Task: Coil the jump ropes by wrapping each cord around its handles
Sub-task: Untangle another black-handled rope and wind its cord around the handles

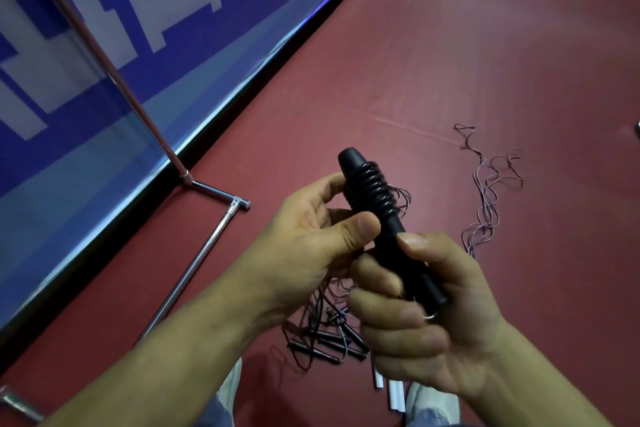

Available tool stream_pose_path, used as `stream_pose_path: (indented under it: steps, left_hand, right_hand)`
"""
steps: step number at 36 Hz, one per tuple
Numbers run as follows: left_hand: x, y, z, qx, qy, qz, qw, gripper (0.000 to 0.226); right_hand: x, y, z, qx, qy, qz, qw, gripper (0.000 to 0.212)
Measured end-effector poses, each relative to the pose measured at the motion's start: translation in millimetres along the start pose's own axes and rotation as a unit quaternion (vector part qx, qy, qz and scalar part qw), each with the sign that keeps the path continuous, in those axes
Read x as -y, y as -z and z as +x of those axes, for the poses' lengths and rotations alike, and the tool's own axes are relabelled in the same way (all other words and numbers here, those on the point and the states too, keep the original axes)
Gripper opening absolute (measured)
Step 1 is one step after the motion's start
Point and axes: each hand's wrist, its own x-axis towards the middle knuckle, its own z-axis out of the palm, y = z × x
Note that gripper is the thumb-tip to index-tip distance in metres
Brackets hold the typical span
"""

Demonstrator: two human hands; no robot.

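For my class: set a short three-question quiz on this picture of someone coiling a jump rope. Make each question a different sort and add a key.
1. True or false: the coiled cord makes several turns round the black handles.
2. Where does the loose cord lie? A. on the red floor, to the right of the hands; B. hung on a hook; C. in a box.
3. Which hand grips the handles' lower end?
Key: 1 true; 2 A; 3 the right hand.
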Motion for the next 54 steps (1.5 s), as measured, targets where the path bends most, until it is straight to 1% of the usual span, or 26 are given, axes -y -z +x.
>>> stream_pose_path:
  steps: [1, 2, 3, 4, 5, 7, 8, 10, 12, 14, 15, 18, 21, 23, 25, 27, 29, 32, 33, 34, 37, 39, 45, 47, 51, 54]
  left_hand:
    - [0.4, -0.1, 0.4, -0.006, 0.001, 0.000, 1.000, 0.048]
    - [1.2, 0.7, 0.8, -0.014, 0.000, 0.000, 1.000, 0.049]
    - [1.1, 1.7, 0.5, -0.022, 0.001, 0.006, 1.000, 0.049]
    - [0.4, 2.8, 0.5, -0.038, 0.000, 0.022, 0.999, 0.050]
    - [-0.6, 3.3, 0.4, -0.057, 0.001, 0.049, 0.997, 0.050]
    - [1.3, 5.0, 0.6, -0.087, 0.004, 0.105, 0.991, 0.047]
    - [3.5, 5.4, 0.9, -0.093, 0.009, 0.126, 0.988, 0.046]
    - [6.8, 2.8, 2.3, -0.101, 0.016, 0.162, 0.981, 0.045]
    - [9.0, -0.1, 2.8, -0.117, 0.008, 0.201, 0.973, 0.045]
    - [8.8, -0.2, 2.8, -0.125, -0.001, 0.220, 0.968, 0.045]
    - [7.6, -0.2, 2.5, -0.128, 0.002, 0.219, 0.967, 0.045]
    - [3.5, 2.1, 1.9, -0.135, 0.003, 0.202, 0.970, 0.047]
    - [0.0, 5.6, 1.5, -0.145, -0.028, 0.225, 0.963, 0.060]
    - [-0.5, 6.2, 1.2, -0.149, -0.039, 0.230, 0.961, 0.068]
    - [0.0, 5.7, 1.4, -0.152, -0.043, 0.183, 0.970, 0.065]
    - [-1.7, 1.6, 0.4, -0.150, -0.054, 0.146, 0.976, 0.063]
    - [-2.1, -0.2, -0.5, -0.143, -0.072, 0.148, 0.976, 0.072]
    - [0.5, -0.7, -0.1, -0.129, -0.087, 0.136, 0.978, 0.092]
    - [1.2, -1.0, 0.6, -0.124, -0.093, 0.131, 0.979, 0.094]
    - [2.0, -1.3, 1.2, -0.120, -0.105, 0.131, 0.978, 0.089]
    - [1.7, -2.8, 1.8, -0.122, -0.147, 0.167, 0.967, 0.058]
    - [1.4, -3.7, 0.6, -0.130, -0.163, 0.191, 0.959, 0.044]
    - [2.2, -6.6, -3.3, -0.151, -0.163, 0.188, 0.957, 0.042]
    - [3.0, -6.6, -1.9, -0.156, -0.155, 0.181, 0.959, 0.039]
    - [2.6, -3.0, 1.5, -0.139, -0.126, 0.162, 0.969, 0.044]
    - [1.2, -1.3, 0.6, -0.121, -0.131, 0.192, 0.965, 0.049]
  right_hand:
    - [3.0, 0.9, -0.8, 0.002, -0.026, 0.023, 0.999, 0.038]
    - [5.4, 0.4, -0.9, -0.038, -0.038, -0.010, 0.998, 0.043]
    - [6.3, -0.2, -1.2, -0.088, -0.032, -0.072, 0.993, 0.046]
    - [6.9, -1.7, -1.4, -0.144, -0.020, -0.132, 0.981, 0.042]
    - [7.4, -1.1, -2.1, -0.199, -0.004, -0.192, 0.961, 0.034]
    - [6.5, -3.0, -1.9, -0.266, 0.027, -0.280, 0.922, 0.019]
    - [4.9, -4.0, -1.5, -0.281, 0.036, -0.310, 0.907, 0.018]
    - [0.2, -3.0, 0.3, -0.312, 0.045, -0.360, 0.878, 0.023]
    - [-5.7, -1.3, 4.2, -0.345, 0.063, -0.377, 0.857, 0.020]
    - [-9.5, 0.7, 8.1, -0.351, 0.091, -0.384, 0.849, 0.012]
    - [-10.0, 1.3, 8.9, -0.353, 0.104, -0.395, 0.842, 0.015]
    - [-8.0, -1.5, 9.5, -0.336, 0.134, -0.411, 0.837, 0.014]
    - [-9.0, -1.5, 8.5, -0.343, 0.157, -0.402, 0.834, 0.013]
    - [-12.4, 0.3, 8.1, -0.356, 0.176, -0.413, 0.819, 0.032]
    - [-13.2, -1.8, 8.5, -0.350, 0.207, -0.429, 0.807, 0.044]
    - [-12.8, -4.7, 8.2, -0.336, 0.232, -0.423, 0.809, 0.048]
    - [-14.3, -8.0, 9.0, -0.335, 0.259, -0.411, 0.807, 0.050]
    - [-21.0, -10.7, 10.3, -0.343, 0.294, -0.383, 0.806, 0.051]
    - [-22.7, -11.9, 10.8, -0.345, 0.302, -0.378, 0.804, 0.049]
    - [-23.5, -12.9, 11.5, -0.346, 0.307, -0.374, 0.804, 0.048]
    - [-21.2, -13.0, 12.2, -0.343, 0.303, -0.386, 0.801, 0.049]
    - [-18.3, -12.5, 12.3, -0.335, 0.293, -0.399, 0.802, 0.051]
    - [-13.7, -11.5, 14.1, -0.326, 0.260, -0.431, 0.800, 0.054]
    - [-13.2, -9.1, 14.2, -0.328, 0.235, -0.452, 0.796, 0.050]
    - [-13.4, -6.6, 10.2, -0.344, 0.197, -0.490, 0.776, 0.037]
    - [-14.7, -4.4, 8.7, -0.346, 0.194, -0.525, 0.753, 0.031]
